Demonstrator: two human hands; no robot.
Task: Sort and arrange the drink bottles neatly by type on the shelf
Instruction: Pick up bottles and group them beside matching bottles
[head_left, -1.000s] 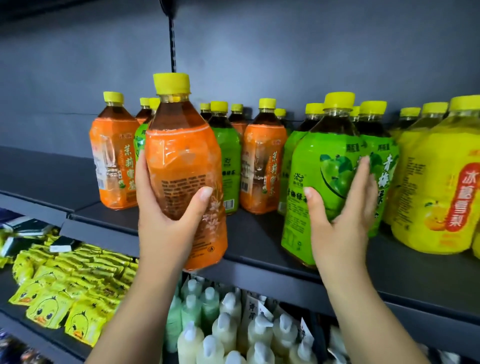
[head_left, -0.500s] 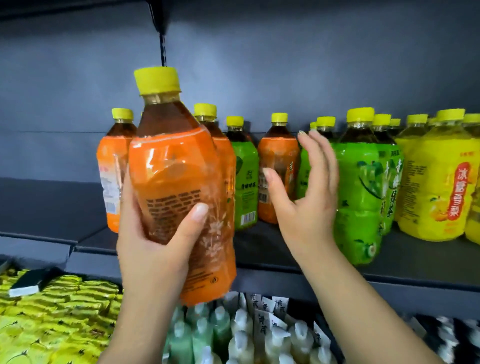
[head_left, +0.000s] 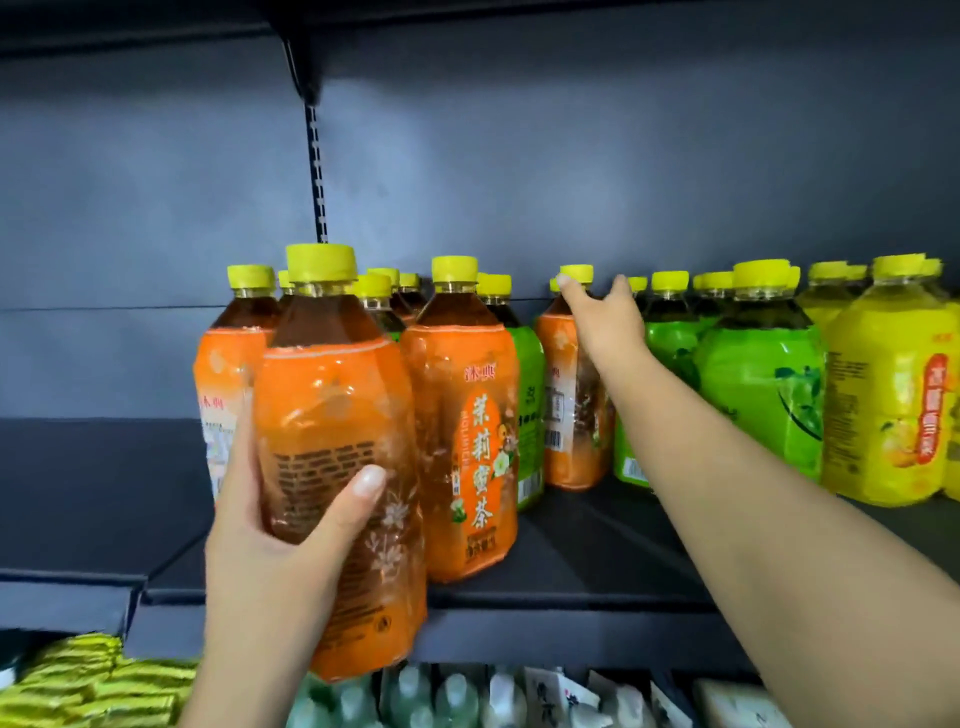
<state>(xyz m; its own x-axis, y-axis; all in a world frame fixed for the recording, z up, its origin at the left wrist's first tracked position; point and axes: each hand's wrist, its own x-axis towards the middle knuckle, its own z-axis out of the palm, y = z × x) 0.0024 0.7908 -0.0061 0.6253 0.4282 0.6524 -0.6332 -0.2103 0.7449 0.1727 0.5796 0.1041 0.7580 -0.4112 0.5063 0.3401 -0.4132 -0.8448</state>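
The left hand (head_left: 270, 561) grips an orange bottle (head_left: 332, 426) upright, thumb across its label, in front of the shelf's (head_left: 597, 566) front edge, just beside the orange group at the left. The right hand (head_left: 602, 322) is the nearer one to the stray orange bottle (head_left: 566, 415), which stands upright farther back between green bottles (head_left: 758, 395). Its fingers (head_left: 621, 291) are spread to either side of the stray's neck and appear to hold nothing. The stray lies straight ahead of them, so closing round its shoulder looks likely next.
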